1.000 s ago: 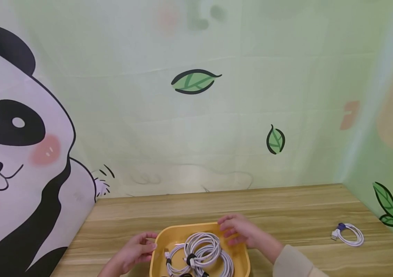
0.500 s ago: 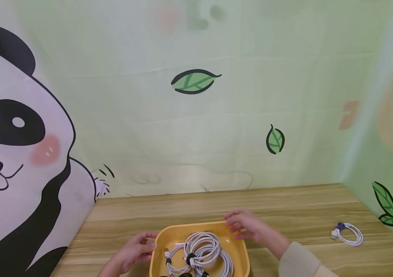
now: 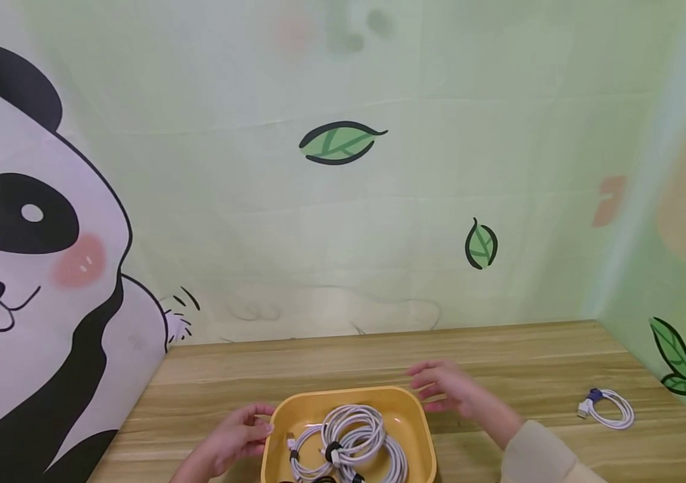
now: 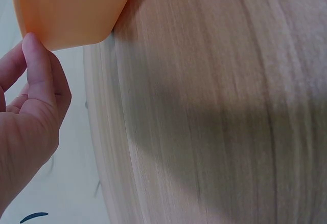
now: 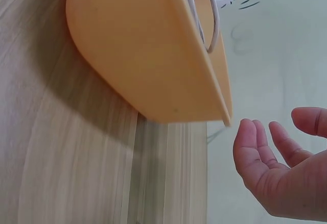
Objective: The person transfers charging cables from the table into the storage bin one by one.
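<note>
A yellow plastic bin (image 3: 417, 436) stands at the table's near edge, its bottom cut off by the head view. Inside lie several coiled white cables (image 3: 355, 436) with black ties, one with a USB plug, and something black at the lower edge. My left hand (image 3: 235, 433) grips the bin's left rim at the fingertips; in the left wrist view its thumb (image 4: 38, 68) meets the bin's wall. Just off the bin's far right corner, my right hand (image 3: 448, 389) holds nothing. The right wrist view shows its fingers (image 5: 250, 152) loosely bent, apart from the bin.
Farther right on the wooden table (image 3: 500, 349), a coiled white USB cable (image 3: 617, 409) with a dark blue tie lies by itself. A pale green backdrop (image 3: 246, 221) with a printed panda and leaves rises behind the table and along the right side.
My right hand has moved off the bin's right rim, up and to the right. The left hand, the bin and the cables stay where they were.
</note>
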The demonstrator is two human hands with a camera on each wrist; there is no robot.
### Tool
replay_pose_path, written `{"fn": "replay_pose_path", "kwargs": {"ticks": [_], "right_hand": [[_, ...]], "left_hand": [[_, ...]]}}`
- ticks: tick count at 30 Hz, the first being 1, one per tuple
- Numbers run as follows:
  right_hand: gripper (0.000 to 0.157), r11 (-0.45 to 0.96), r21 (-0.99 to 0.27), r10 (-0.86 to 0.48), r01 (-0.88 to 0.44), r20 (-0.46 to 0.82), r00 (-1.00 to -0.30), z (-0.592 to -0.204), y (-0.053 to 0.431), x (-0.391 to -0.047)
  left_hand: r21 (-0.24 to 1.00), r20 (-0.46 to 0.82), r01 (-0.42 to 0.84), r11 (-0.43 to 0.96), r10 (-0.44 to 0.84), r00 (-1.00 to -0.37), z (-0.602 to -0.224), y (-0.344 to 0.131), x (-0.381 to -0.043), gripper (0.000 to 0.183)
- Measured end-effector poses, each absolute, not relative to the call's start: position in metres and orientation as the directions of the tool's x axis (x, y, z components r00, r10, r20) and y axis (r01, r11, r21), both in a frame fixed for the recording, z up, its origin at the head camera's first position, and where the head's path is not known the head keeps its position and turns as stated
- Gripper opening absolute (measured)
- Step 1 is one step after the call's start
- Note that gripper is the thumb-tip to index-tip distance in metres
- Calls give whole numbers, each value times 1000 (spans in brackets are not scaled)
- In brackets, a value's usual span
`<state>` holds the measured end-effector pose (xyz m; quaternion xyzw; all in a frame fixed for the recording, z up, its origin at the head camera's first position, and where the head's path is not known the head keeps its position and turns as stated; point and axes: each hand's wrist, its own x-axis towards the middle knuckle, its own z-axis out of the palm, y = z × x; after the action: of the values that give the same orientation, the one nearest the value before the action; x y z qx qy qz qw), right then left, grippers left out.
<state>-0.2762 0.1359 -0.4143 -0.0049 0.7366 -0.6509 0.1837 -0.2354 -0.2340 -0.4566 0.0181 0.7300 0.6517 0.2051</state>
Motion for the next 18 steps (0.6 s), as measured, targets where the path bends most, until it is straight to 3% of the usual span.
{"fn": "replay_pose_path", "kwargs": {"ticks": [18], "right_hand": [[32,145,-962,-198,230,-256,-946,-418,165,-281]], "left_hand": [[959,-271,-233,160,286,-919,-456,-233,-235,42]]}}
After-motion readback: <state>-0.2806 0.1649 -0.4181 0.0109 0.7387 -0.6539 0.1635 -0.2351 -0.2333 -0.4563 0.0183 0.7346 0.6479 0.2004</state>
